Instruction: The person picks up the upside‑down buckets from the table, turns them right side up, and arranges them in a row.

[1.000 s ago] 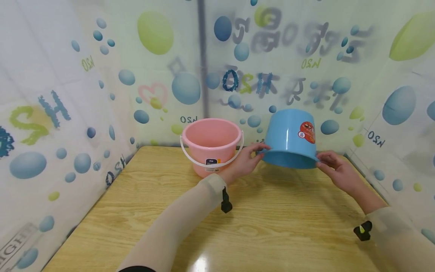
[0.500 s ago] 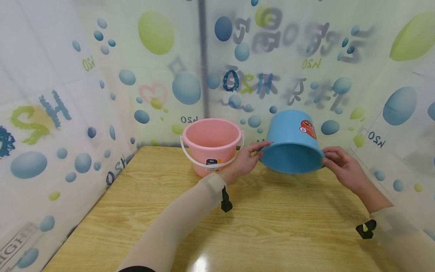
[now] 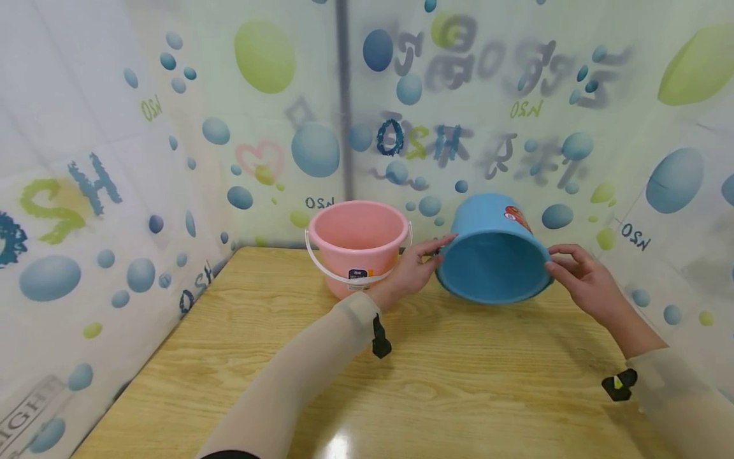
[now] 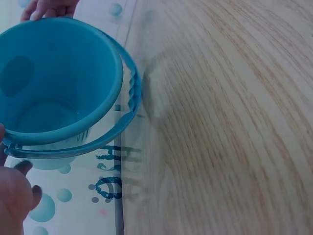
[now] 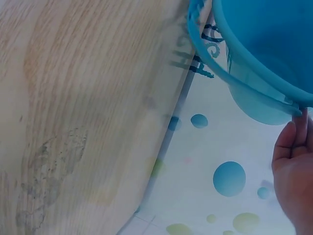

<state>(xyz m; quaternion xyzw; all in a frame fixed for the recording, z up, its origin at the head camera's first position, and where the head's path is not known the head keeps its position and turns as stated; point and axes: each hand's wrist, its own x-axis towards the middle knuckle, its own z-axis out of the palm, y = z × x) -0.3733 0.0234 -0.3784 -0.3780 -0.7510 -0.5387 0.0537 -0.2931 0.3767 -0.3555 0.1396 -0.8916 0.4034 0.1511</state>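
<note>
Both hands hold a blue bucket [image 3: 494, 268] by opposite sides of its rim, above the back right of the table. Its mouth tips toward me and slightly down, and the inside shows nothing in it. My left hand [image 3: 414, 268] pinches the left rim between thumb and fingers. At the right rim, my right hand [image 3: 587, 284] grips in the same way. The bucket's blue handle [image 4: 132, 115] hangs along the rim in the left wrist view. A pink bucket [image 3: 358, 236] stands upright just left of my left hand, its white handle [image 3: 321, 264] lowered in front.
The wooden table [image 3: 436, 382] reaches back to a curtain [image 3: 275, 115] printed with blue and green ovals. Similar printed sheeting rises along the left and right sides. My left forearm [image 3: 304, 363] crosses over the table in front of the pink bucket.
The blue bucket has turned from nearly upside down so that its mouth faces me more. My right hand has shifted slightly right with the rim; the pink bucket has stayed put.
</note>
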